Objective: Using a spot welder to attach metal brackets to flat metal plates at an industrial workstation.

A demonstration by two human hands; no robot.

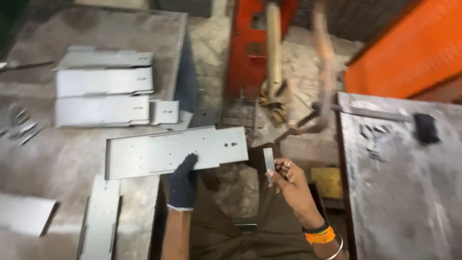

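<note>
Grey sheet-metal panel [175, 152] lies lengthwise left to right on the workbench [57, 163], gripped at its near edge by my gloved left hand [183, 183]; my bare right hand [288, 180] pinches a small metal strip [268, 160] just right of it.

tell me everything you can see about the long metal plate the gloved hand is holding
The long metal plate is a flat, pale grey sheet-metal piece, roughly rectangular with a stepped notch along its upper edge toward the right. Small punched holes show near its right end, with fainter ones along its length. It lies almost level, slightly tilted, its left part over the grey worktable and its right end jutting past the edge. The left hand, in a dark glove, grips its lower edge near the middle. Nothing else visibly touches it.
</note>
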